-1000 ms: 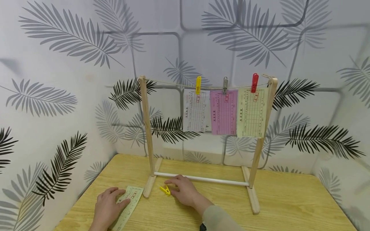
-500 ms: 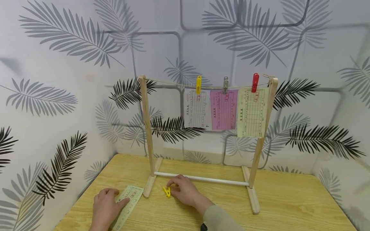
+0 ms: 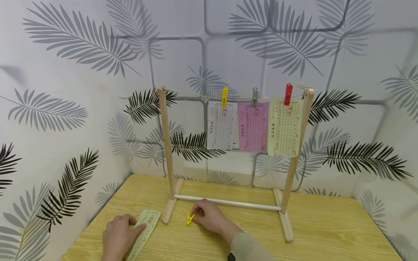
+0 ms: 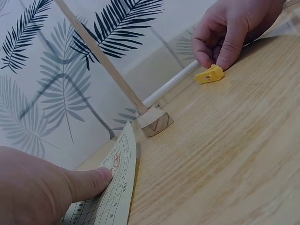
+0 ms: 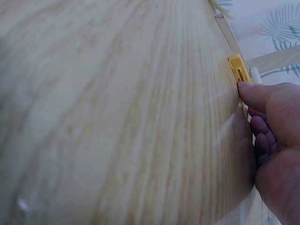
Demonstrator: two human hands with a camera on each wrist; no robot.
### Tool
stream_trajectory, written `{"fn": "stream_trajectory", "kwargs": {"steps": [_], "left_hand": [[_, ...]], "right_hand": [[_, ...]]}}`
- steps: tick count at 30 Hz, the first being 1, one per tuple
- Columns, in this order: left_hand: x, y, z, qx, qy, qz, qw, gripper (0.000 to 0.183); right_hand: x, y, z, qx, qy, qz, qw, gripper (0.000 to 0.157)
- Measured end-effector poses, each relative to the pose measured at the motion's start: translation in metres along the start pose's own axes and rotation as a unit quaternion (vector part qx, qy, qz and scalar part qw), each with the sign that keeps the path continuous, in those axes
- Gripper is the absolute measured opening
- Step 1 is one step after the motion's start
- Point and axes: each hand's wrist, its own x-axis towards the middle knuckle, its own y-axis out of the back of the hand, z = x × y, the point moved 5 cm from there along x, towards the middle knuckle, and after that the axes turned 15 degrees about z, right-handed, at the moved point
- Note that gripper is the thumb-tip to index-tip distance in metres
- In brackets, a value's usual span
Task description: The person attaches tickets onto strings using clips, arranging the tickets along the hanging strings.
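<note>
On the left of the table my left hand holds a pale green printed slip, thumb across its face. In the left wrist view the slip bends upward at its far end, and the other fingers are hidden. My right hand pinches a small yellow clothespin between thumb and fingers, low over the table inside the rack's left foot. The right wrist view shows the thumb against one end of the clothespin. The remaining right fingers are curled in.
Behind the hands stands a wooden rack with a white crossbar and a string on top. From the string hang a white slip, a pink slip and a pale green one, each clipped. Patterned walls enclose the wooden table.
The right hand's fingers have closed on the yellow clothespin, which has turned more upright and shifted slightly right. My left hand has slid a little left and down, with the slip barely moved.
</note>
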Motion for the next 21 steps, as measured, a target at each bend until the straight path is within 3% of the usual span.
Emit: {"fn": "stream_trajectory", "kwargs": {"steps": [4, 9, 13, 21], "left_hand": [[-0.002, 0.001, 0.000, -0.005, 0.000, 0.004, 1.0000, 0.044], [-0.003, 0.004, -0.002, -0.003, -0.009, 0.008, 0.9999, 0.060], [-0.007, 0.007, -0.003, 0.019, -0.003, -0.010, 0.9998, 0.074], [-0.017, 0.010, 0.000, 0.039, 0.009, -0.061, 0.9974, 0.098]], "right_hand": [[-0.001, -0.004, 0.004, 0.009, -0.017, -0.005, 1.000, 0.025], [-0.003, -0.006, 0.005, 0.018, -0.024, -0.005, 1.000, 0.025], [-0.004, -0.003, 0.000, 0.035, -0.008, 0.001, 0.999, 0.023], [-0.003, 0.007, -0.013, 0.043, -0.029, -0.009, 0.999, 0.025]]}}
